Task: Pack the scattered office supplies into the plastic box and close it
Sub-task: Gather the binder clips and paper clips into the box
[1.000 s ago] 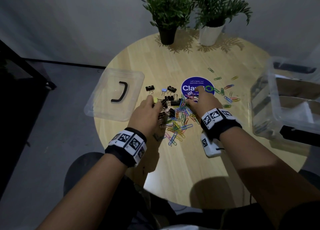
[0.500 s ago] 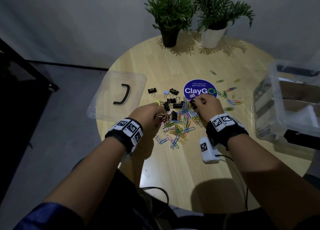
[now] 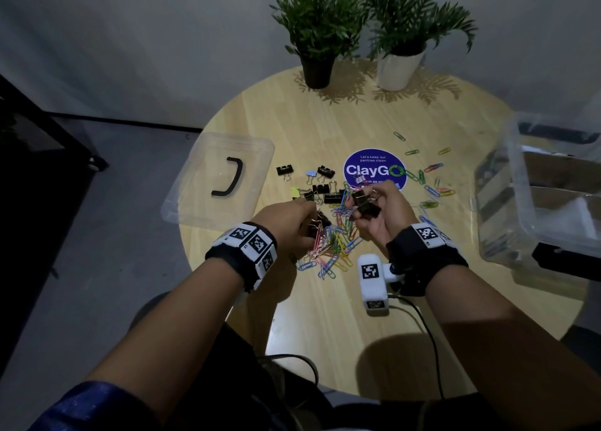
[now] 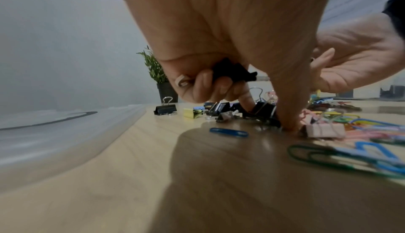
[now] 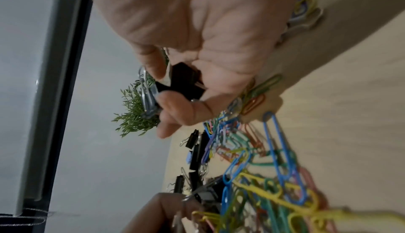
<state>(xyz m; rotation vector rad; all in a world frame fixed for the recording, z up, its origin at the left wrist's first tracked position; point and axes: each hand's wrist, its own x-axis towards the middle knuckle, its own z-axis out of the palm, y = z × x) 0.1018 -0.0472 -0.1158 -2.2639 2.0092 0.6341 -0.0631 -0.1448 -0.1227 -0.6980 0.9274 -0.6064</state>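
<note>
Coloured paper clips (image 3: 335,240) lie heaped mid-table, with black binder clips (image 3: 325,189) just behind them. My left hand (image 3: 304,217) is low over the heap; its fingers curl round black binder clips (image 4: 232,72) while one digit (image 4: 289,124) touches the table beside a pink binder clip (image 4: 324,130). My right hand (image 3: 370,204) is lifted, palm turned up, and grips a bunch of black binder clips (image 5: 183,82) with silver handles (image 5: 148,94). The clear plastic box (image 3: 520,222) stands open at the right edge. Its lid (image 3: 201,190) lies flat at the left.
Two potted plants (image 3: 317,33) stand at the table's back edge. A round blue sticker (image 3: 374,170) lies behind my right hand, with loose paper clips (image 3: 432,180) scattered to its right. A white tagged device (image 3: 372,281) hangs under my right wrist. The round table's edge is near me.
My right hand has picked black binder clips off the table, lifted and turned palm up. My left hand stays low over the pile and has gathered binder clips into its fingers.
</note>
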